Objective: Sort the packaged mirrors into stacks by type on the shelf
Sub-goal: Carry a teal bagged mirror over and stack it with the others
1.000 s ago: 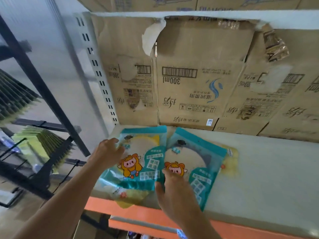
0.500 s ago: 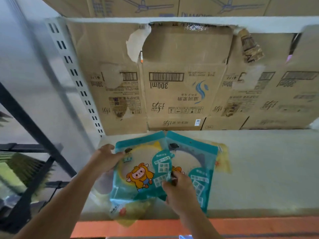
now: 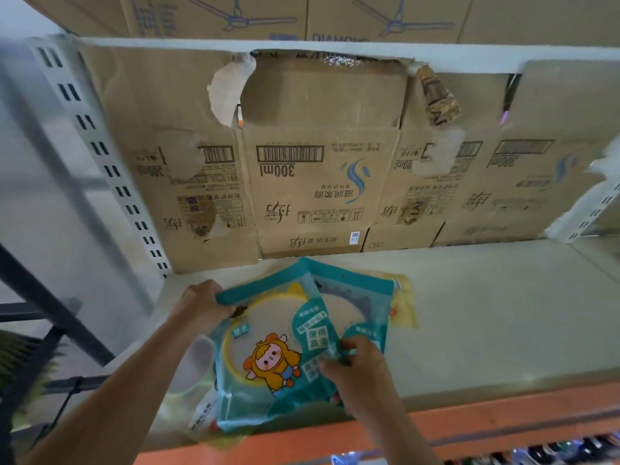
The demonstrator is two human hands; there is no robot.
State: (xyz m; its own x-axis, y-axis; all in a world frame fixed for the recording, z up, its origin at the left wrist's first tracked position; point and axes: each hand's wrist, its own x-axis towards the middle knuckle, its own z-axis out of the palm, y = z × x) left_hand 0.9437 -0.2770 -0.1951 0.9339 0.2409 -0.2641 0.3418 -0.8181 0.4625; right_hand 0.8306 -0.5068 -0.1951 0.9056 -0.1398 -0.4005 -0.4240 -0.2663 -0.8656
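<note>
left hand [image 3: 201, 305], right hand [image 3: 360, 372] grip teal mirror pack [image 3: 275, 357] edges; shelf [image 3: 496, 317] stretches rightward.

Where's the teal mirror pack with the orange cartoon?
In the head view, the teal plastic cartoon mirror pack is front-left over the grey shelf, gripped by left hand and right hand.

Bare left hand [image 3: 201, 307] and right hand [image 3: 357, 369], forearms [image 3: 127, 394] bare too.

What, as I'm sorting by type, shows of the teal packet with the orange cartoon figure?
The teal plastic packet shows a round yellow-rimmed mirror, an orange cartoon figure and white labels. It overlaps a second teal packet at the grey shelf's front edge. The left hand grips its top corner; the right hand pinches its right edge.
</note>
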